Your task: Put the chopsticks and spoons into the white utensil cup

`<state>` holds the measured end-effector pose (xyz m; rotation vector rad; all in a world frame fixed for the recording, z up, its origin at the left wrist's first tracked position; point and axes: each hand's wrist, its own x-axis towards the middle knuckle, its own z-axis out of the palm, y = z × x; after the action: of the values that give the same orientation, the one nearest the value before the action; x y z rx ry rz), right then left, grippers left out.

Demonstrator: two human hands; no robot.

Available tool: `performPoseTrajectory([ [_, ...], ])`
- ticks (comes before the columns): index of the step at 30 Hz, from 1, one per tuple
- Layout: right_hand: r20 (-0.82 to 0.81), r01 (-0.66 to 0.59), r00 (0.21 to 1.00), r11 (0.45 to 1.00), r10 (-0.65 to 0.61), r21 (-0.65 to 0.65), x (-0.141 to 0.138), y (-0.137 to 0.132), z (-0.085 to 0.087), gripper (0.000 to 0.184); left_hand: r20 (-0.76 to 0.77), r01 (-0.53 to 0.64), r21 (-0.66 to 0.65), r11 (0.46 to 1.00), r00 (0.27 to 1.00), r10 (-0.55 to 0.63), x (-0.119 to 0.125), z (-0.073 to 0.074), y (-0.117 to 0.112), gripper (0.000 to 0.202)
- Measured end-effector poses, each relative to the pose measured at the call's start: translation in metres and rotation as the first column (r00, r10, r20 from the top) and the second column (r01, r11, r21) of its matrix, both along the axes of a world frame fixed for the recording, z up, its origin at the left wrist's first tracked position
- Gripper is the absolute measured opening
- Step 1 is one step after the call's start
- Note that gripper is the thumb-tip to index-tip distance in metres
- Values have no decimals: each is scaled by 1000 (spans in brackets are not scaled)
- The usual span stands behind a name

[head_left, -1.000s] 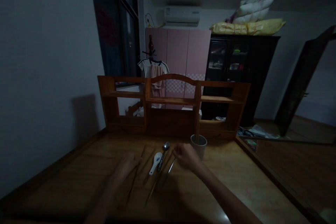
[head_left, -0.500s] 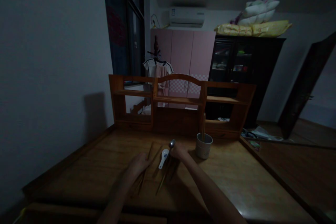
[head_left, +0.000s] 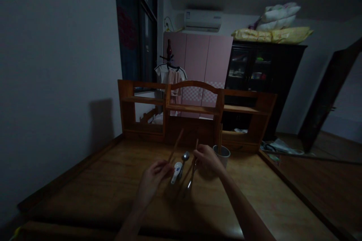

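My left hand [head_left: 155, 177] is closed on a wooden chopstick [head_left: 177, 144], which slants up and away above the table. In the pinched fingers of my right hand [head_left: 207, 159] is another chopstick [head_left: 193, 173], its tip pointing down toward me. A shiny metal piece [head_left: 189, 185] lies by that chopstick's lower end; its kind is unclear in the dim light. Between my hands a white ceramic soup spoon [head_left: 177, 169] with a blue mark rests on the table, beside a metal spoon [head_left: 185, 156]. My right hand partly hides a light grey cup [head_left: 224, 152] holding upright chopsticks [head_left: 220, 137].
The wooden table [head_left: 107, 180] has a raised edge at its left and right sides. A low wooden shelf unit [head_left: 192, 110] stands along its back, and a wall [head_left: 62, 83] rises at the left.
My left hand has lifted a chopstick off the table. My right hand has moved right, away from the metal spoon, and now holds a chopstick. The chopsticks near the front are no longer lying there.
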<state>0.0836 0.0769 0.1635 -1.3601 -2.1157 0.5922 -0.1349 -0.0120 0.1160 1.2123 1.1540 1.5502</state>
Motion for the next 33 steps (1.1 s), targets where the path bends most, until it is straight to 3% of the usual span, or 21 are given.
performPoseTrajectory([
  [5,-312,-117,934,976,171,184,31,-45,28,12,62,11,82,997,998,-16,60,5,-2,30],
  [7,-331,-151,918,963,220,222,40,-62,33,10,36,38,83,996,999,-41,82,2,0,28],
  [10,-292,-184,924,955,249,231,49,-80,32,12,-40,93,72,993,995,-91,108,-1,-2,26],
  [13,-301,-207,917,957,262,205,57,-88,23,14,25,184,70,980,982,-186,125,-1,-7,25],
  [18,-330,-210,907,960,263,187,68,-87,11,17,96,262,62,963,959,-267,137,-7,-8,23],
  [25,-370,-208,893,964,256,164,72,-85,8,17,-58,267,64,962,963,-263,136,-21,-2,25],
  [33,-309,-205,912,953,269,222,63,-88,10,8,-109,299,40,953,950,-294,128,-19,-8,23],
])
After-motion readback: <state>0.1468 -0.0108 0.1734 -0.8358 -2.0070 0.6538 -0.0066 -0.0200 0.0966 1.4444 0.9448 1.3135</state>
